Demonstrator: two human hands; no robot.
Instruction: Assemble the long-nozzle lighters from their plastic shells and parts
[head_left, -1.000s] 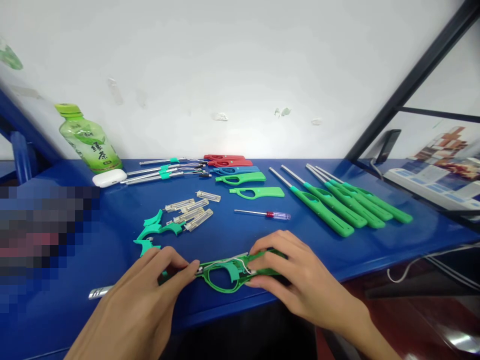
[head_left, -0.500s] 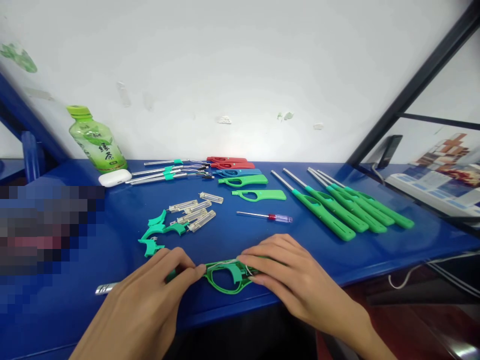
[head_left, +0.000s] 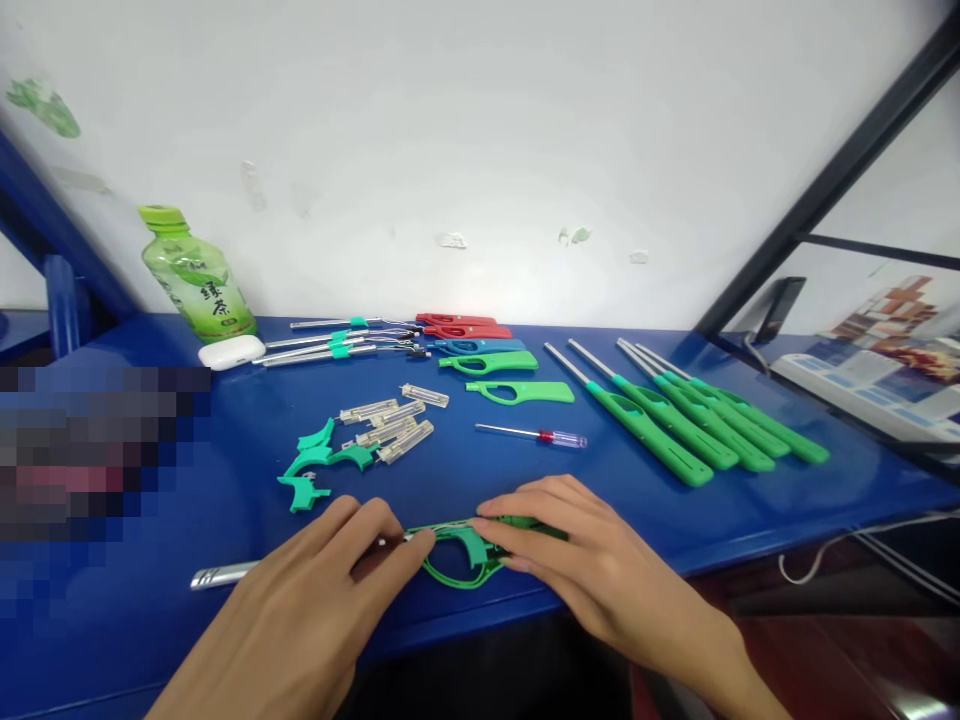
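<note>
At the table's front edge lies an opened green long-nosed gas lighter [head_left: 454, 583], its inside facing up. A teal trigger [head_left: 473, 547] sits in its finger loop, and a thin wire runs along the upper rim. My left hand [head_left: 307, 600] is closed over the neck, thumb pressing where the loop begins. From under it the silver nozzle tube [head_left: 221, 576] sticks out leftward. My right hand [head_left: 592, 560] grips the handle part, fingertips beside the trigger, and covers most of that end. Loose teal triggers [head_left: 309, 460] lie just beyond my left hand.
Clear fuel tanks [head_left: 405, 440] and a screwdriver [head_left: 540, 435] lie mid-table. Behind them are silver nozzle tubes [head_left: 322, 353] with wires and red, blue and green shells [head_left: 521, 393]. Several assembled green lighters [head_left: 660, 440] lie right. A tea bottle [head_left: 199, 280] and white case [head_left: 231, 352] stand back left.
My left thumb has slid right along the lighter's upper rim, onto the start of the loop. The right hand stays on the handle, its fingers shifted slightly.
</note>
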